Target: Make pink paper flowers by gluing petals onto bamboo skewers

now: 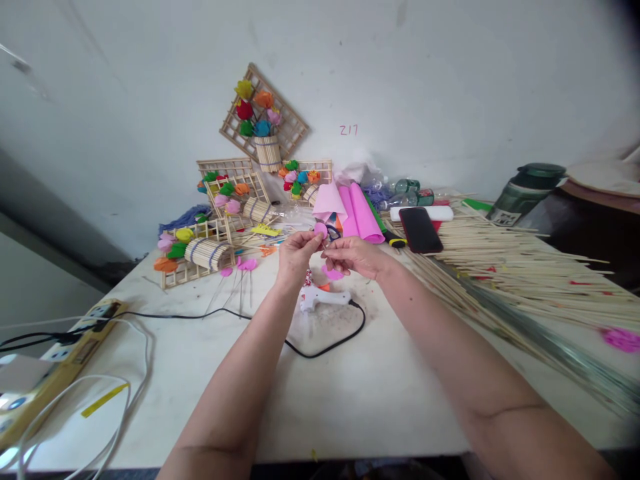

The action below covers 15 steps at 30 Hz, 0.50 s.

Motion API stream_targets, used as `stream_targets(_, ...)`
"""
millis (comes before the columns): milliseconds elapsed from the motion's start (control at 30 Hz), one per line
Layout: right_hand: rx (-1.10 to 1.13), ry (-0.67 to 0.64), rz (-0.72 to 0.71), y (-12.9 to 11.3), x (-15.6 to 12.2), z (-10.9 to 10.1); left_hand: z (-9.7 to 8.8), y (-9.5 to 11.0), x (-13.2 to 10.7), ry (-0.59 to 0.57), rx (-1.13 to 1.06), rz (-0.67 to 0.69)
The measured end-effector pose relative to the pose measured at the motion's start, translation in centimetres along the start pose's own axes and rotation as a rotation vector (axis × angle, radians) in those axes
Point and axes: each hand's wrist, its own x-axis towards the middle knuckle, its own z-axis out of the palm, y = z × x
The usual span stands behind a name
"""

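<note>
My left hand [297, 259] pinches a round pink paper petal [321, 230] between thumb and fingertips. Close beside it, my right hand [356, 257] has thumb and forefinger pressed together near the petal's lower edge; what lies in that pinch is too small to make out. Below the hands, a white glue gun [326, 298] lies on its side. Another pink paper piece [332, 272] is on the table just under my right fingers. To the left lie pink petals on thin wire stems [242, 283].
Lattice frames with paper flowers [264, 117] stand at the back left. Pink paper rolls [364, 213], a phone [421, 230] and a dark green flask [525, 193] are behind and right. Many thin sticks [520, 247] cover the right side. A power strip [75, 353] with cables lies left.
</note>
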Motion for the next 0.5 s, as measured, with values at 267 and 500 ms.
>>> stream_targets(267, -0.176, 0.266, -0.092, 0.5, 0.3, -0.3, -0.5, 0.8, 0.1, 0.039, -0.071, -0.048)
stream_targets(500, -0.256, 0.263, -0.096, 0.1, 0.1, -0.8, -1.6, 0.7, 0.6, 0.061, -0.114, -0.138)
